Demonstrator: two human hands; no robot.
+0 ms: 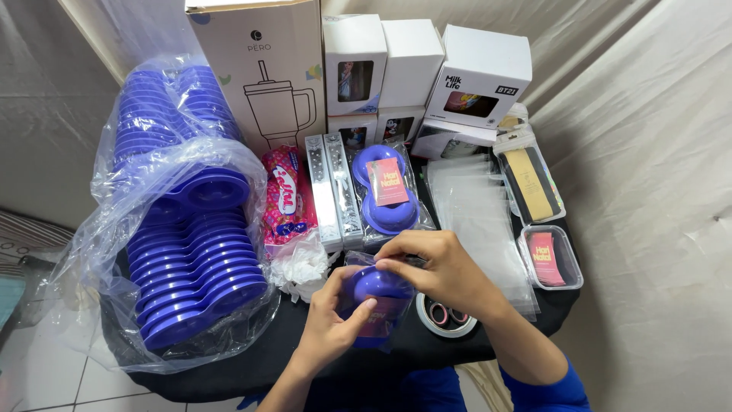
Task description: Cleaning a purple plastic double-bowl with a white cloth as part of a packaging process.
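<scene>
Both hands work at the table's near edge, just in front of the packed sample (387, 189), a blue double dish with pink card in a clear bag. Left hand (329, 324) cups a blue dish (375, 286) from below, thumb pressed on its rim; right hand (441, 268) pinches the top of the clear bag (379, 324) around it, fingers closed on the film. Judged: dish light, stiff moulded plastic, smooth and likely slippery inside the film; bag thin, limp, crinkly, apt to slide. Best hold looks to be under the dish body, with the bag mouth pinched at its edge. A pink card seems to sit in the bag below the dish, mostly covered. Tape roll (444, 314), right of the dish, half hidden by the right wrist. Dish stacks (194, 282), left of the sample, blurred by their plastic bag. Whether the bag mouth is open cannot be told.
</scene>
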